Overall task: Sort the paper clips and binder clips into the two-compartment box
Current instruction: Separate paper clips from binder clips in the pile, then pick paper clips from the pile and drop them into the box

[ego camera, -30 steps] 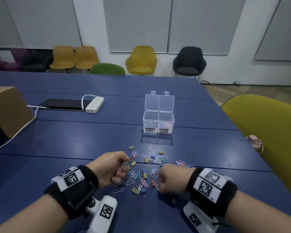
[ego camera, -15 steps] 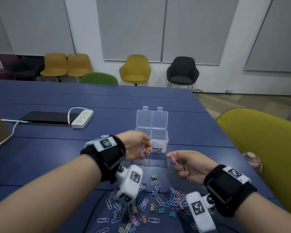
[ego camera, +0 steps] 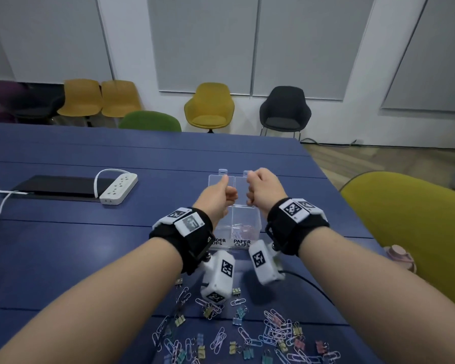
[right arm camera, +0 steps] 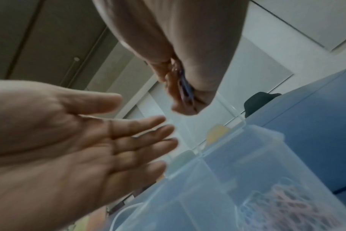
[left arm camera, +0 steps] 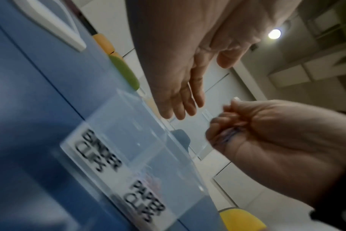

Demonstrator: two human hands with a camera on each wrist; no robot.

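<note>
Above the two-compartment box [ego camera: 246,227], the left wrist view shows the left hand [left arm camera: 180,87] flat and the right hand [left arm camera: 257,132] fisted on paper clips [left arm camera: 230,136]; the head view hides both.

From the top edge the right grip [right arm camera: 180,87] reaches down with its fingers curled tight round a small bunch of bluish clips [right arm camera: 185,87], too blurred to tell which kind. The left grip [right arm camera: 79,140] enters from the left side, palm showing and fingers straight and slightly spread, holding nothing, its fingertips near the right grip but apart from it. Below both stands the clear two-compartment box [right arm camera: 207,195] on the blue table [right arm camera: 316,117], with a heap of pink paper clips [right arm camera: 286,207] in the compartment at the lower right and a black chair [right arm camera: 261,100] beyond the table.
</note>
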